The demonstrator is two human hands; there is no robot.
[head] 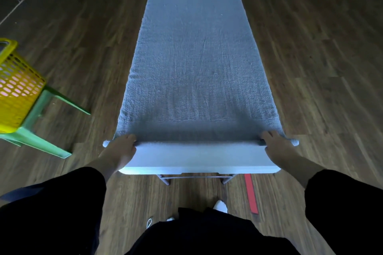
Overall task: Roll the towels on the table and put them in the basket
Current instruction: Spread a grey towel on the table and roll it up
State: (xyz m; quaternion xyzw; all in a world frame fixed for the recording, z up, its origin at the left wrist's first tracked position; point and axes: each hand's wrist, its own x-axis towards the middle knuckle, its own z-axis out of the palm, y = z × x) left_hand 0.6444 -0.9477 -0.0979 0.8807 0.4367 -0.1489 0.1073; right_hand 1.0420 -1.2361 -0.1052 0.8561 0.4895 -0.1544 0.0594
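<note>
Grey-blue terry covers nearly the whole table (196, 164). One towel (196, 58) lies flat along its length, running from the lower middle of the frame up to the top centre, with its long sides spilling slightly over the table's edges. Only a pale band of bare tabletop shows at the bottom end, nearest the person.

At that near end the cloth is turned over into a first slim roll that spans the towel's width. The left hand (121, 148) grips the roll's end at lower left, fingers curled over the top of it. The right hand (277, 146) does the same at lower right. Holding both ends at once looks like a way to keep the roll straight and even, so it does not drift or cone as it travels up the frame. Spreading the towel out flat serves the same end, since it leaves no creases to be wound in.

The yellow basket (16, 89) stands on a green stool (43, 114) at the left edge of the frame, well apart from the table, on the dark wooden floor (321, 68). Something pink shows through its mesh, too dim to name. By the look of it, rolling has barely begun and the whole length lies ahead; the trip to the basket comes after.
</note>
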